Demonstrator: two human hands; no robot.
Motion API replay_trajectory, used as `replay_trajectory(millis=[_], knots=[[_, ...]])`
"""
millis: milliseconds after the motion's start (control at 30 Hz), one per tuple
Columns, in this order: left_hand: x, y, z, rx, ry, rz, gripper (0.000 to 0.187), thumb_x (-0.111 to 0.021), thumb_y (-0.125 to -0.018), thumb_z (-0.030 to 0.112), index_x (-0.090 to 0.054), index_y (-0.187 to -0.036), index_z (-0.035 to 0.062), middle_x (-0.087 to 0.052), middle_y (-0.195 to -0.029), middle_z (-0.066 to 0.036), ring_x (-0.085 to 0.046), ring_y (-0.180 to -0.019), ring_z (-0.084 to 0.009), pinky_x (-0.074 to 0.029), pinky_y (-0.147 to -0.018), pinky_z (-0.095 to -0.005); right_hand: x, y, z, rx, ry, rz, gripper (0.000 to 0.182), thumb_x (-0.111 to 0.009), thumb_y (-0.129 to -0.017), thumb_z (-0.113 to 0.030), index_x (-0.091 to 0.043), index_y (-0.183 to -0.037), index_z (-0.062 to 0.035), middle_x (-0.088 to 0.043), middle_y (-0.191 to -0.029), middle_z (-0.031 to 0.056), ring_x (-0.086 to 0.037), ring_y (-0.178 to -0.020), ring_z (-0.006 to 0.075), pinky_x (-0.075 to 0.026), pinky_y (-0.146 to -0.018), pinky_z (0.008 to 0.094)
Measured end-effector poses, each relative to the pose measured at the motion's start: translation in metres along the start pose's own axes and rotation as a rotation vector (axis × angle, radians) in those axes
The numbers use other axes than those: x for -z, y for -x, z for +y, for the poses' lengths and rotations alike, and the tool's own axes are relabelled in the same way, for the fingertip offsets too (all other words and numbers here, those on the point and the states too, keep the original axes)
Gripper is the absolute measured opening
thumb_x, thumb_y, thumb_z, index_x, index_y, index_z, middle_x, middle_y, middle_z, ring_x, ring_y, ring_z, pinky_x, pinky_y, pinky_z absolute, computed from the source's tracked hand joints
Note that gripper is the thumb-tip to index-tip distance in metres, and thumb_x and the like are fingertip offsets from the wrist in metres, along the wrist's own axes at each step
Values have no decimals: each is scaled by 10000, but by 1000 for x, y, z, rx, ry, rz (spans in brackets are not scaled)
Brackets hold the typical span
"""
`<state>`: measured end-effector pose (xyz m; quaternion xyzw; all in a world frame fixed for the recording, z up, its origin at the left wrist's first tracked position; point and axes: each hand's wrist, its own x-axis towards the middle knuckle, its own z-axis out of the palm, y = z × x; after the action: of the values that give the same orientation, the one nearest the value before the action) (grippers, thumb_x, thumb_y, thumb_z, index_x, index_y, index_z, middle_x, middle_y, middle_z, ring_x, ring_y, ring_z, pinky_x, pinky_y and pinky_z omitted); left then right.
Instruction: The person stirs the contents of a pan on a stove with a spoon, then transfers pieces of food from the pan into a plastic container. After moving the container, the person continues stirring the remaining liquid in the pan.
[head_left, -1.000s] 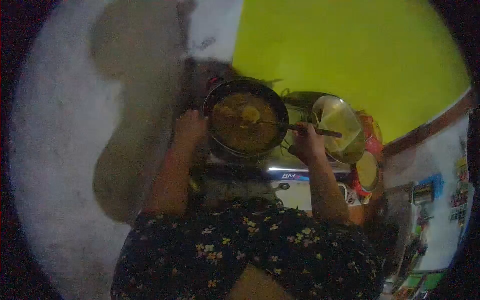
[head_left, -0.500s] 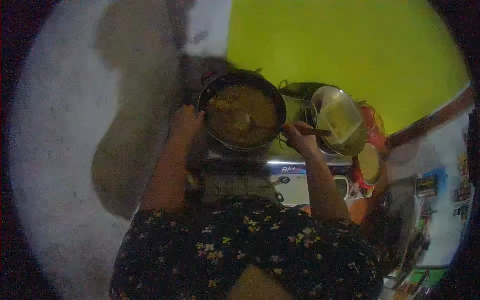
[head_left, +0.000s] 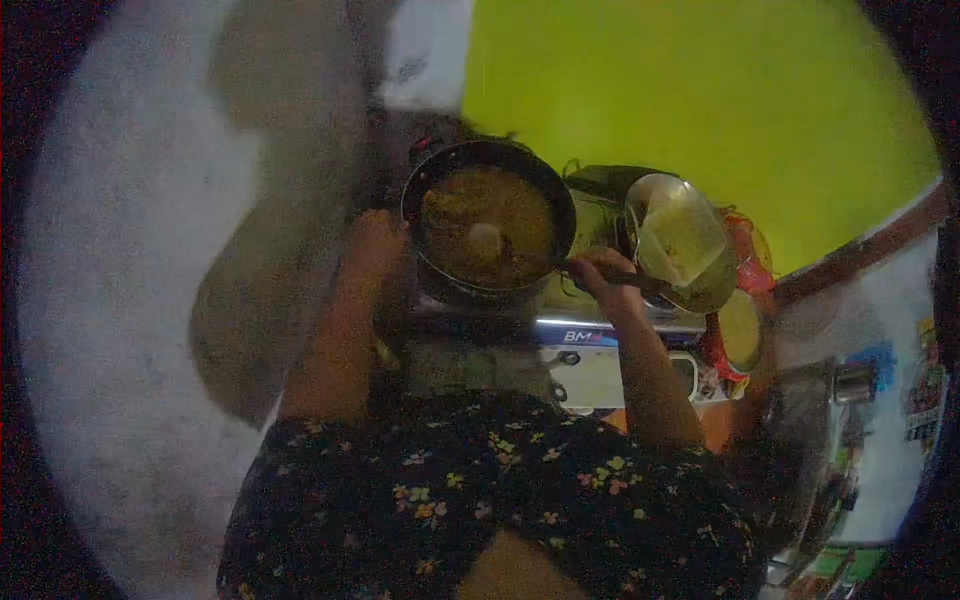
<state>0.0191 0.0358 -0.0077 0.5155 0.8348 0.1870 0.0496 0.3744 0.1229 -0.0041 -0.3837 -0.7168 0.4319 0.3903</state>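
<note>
A dark, deep pan [head_left: 560, 185] sits on the gas stove [head_left: 480, 368], with brownish-yellow food [head_left: 510, 205] in it. At its left edge, my left hand [head_left: 378, 240] is closed on the pan's side; the exact grip is dim. My right hand [head_left: 608, 278] is wrapped round the brown handle of a ladle [head_left: 487, 240] at the pan's right side. The ladle's rounded head lies in the food, partly covered, and the handle crosses the near right rim.
Right of the pan stands a metal pot [head_left: 708, 292] with a translucent plastic container [head_left: 685, 245] on it. A round pale lid or bowl [head_left: 740, 332] is beside a red wrapper [head_left: 725, 360]. A green wall [head_left: 690, 90] rises behind.
The ladle's head has shifted slightly in the food and shows more clearly. My right hand stays on its handle and my left at the pan. The whole view has shifted a little.
</note>
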Motion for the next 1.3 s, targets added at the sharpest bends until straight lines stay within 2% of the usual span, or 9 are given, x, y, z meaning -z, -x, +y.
replay_trajectory(millis=[200, 300, 400, 700, 800, 900, 1100, 1200, 1300], knots=[[15, 6, 12, 92, -3, -145, 355, -576, -888, 315, -621, -999, -19, -598, -1008, -226, -587, -941, -401, -464, -842, -481, -7, -4, 2, 27, 108, -64, 94, -650, -875, -128, -692, -860, -45, -635, -740, 19, -545, -618, 89, -447, -550, 255], [-25, -4, -15, -23, -113, 121, 374, -567, -888, 339, -620, -1005, -12, -603, -1005, -212, -585, -958, -397, -460, -842, -478, -11, -4, 10, -69, -120, -76, 85, -657, -866, -125, -691, -855, -48, -628, -729, 26, -540, -609, 86, -442, -546, 251], [-8, -1, -4, 75, -5, -52, 397, -556, -892, 366, -612, -1028, -3, -600, -1030, -201, -579, -998, -389, -453, -853, -488, -7, -3, -8, -57, 107, -89, 69, -664, -851, -109, -693, -861, -48, -625, -725, 38, -556, -626, 111, -461, -578, 267], [-14, 1, -7, -7, -78, 75, 382, -557, -893, 362, -600, -1005, -1, -584, -1038, -203, -578, -974, -376, -454, -852, -491, -10, -2, 20, 93, 67, -31, 43, -678, -820, -82, -689, -854, -59, -652, -787, 63, -620, -720, 188, -500, -684, 312], [4, 1, 6, 59, -68, -116, 390, -549, -899, 357, -587, -1027, -10, -582, -1024, -207, -579, -981, -373, -459, -855, -489, -5, 1, 5, 218, 238, -121, 76, -634, -859, -79, -684, -881, -25, -650, -825, 73, -623, -787, 173, -504, -704, 289], [2, 8, 7, 39, -75, -4, 389, -542, -908, 350, -588, -1010, -22, -587, -990, -207, -588, -967, -369, -471, -835, -481, -6, 4, -4, 331, 184, -153, 78, -644, -846, -80, -689, -893, -36, -647, -826, 83, -618, -795, 182, -499, -713, 302], [19, 3, 16, 99, -108, -189, 391, -533, -917, 357, -584, -1028, -14, -578, -1019, -205, -582, -987, -368, -466, -852, -495, -9, 7, -26, 354, 199, -181, 93, -657, -832, -85, -689, -908, -43, -645, -829, 82, -611, -772, 177, -498, -692, 315], [-8, 0, 0, 31, -123, -11, 393, -532, -918, 362, -584, -1045, -6, -575, -1041, -200, -578, -1004, -364, -462, -863, -501, -9, 7, -26, 257, 256, -202, 100, -670, -818, -74, -689, -912, -46, -644, -827, 78, -608, -757, 174, -494, -667, 311], [-11, -4, -3, 54, -122, -57, 391, -532, -920, 361, -582, -1058, -2, -571, -1051, -192, -575, -1017, -355, -461, -864, -489, -10, 7, -21, 271, 137, -198, 103, -676, -810, -70, -689, -910, -51, -642, -816, 77, -606, -747, 179, -490, -649, 310]])
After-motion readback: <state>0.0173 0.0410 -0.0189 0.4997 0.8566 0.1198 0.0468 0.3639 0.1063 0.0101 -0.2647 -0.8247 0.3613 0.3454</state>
